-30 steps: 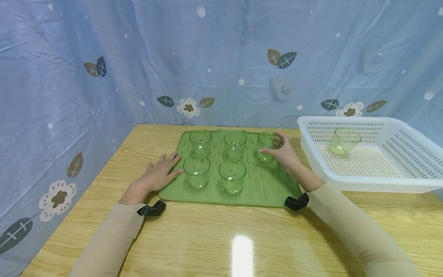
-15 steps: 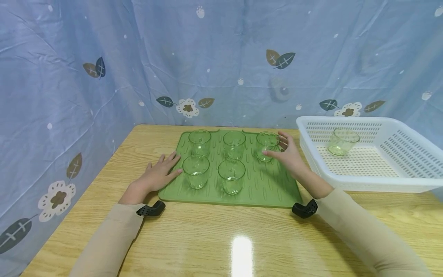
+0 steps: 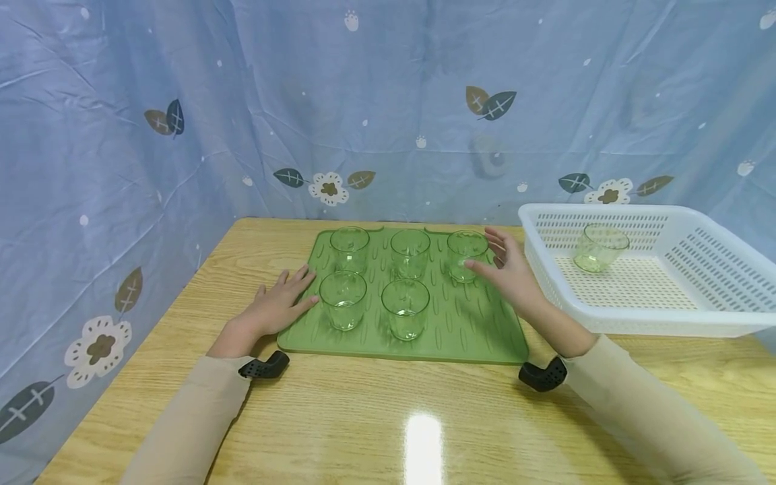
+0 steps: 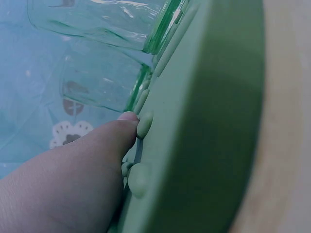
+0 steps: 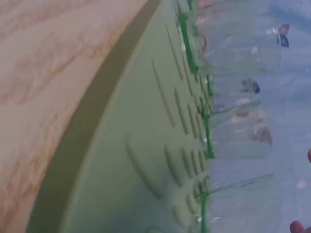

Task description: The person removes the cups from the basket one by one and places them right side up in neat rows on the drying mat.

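My left hand rests with spread fingers on the left edge of a ribbed green drying mat. Its thumb lies on the mat near the front left glass; the left wrist view shows this thumb too. At the back right of the mat stands an upright glass, and my right hand is beside it with parted fingers. In the right wrist view a fingertip stays apart from that glass. Other upright glasses are the back left, back middle and front middle.
A white slotted plastic basket stands to the right of the mat, with one tilted glass inside. Everything sits on a wooden table. A blue patterned curtain hangs behind and on the left.
My right hand has let go of the back right glass and drawn back a little to the right, its fingers opening. The glass stays on the mat. My left hand has not moved.
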Action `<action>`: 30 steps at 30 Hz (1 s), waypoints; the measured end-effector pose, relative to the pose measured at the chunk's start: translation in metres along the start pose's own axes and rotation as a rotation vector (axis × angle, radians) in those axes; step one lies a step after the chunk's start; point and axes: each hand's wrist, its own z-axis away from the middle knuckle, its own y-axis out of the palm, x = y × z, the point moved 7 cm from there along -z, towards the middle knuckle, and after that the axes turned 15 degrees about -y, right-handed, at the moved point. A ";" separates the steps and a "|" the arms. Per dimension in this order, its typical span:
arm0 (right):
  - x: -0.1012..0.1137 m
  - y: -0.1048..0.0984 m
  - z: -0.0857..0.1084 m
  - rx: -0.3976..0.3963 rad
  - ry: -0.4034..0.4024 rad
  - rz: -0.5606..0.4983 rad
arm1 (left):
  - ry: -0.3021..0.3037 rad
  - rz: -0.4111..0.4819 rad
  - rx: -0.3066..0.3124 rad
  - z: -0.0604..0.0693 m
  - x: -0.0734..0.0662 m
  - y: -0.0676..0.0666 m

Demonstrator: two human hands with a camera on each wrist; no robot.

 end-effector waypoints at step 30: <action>0.075 -0.072 -0.019 -0.122 -0.176 -0.128 | 0.011 0.004 -0.004 0.001 -0.002 -0.002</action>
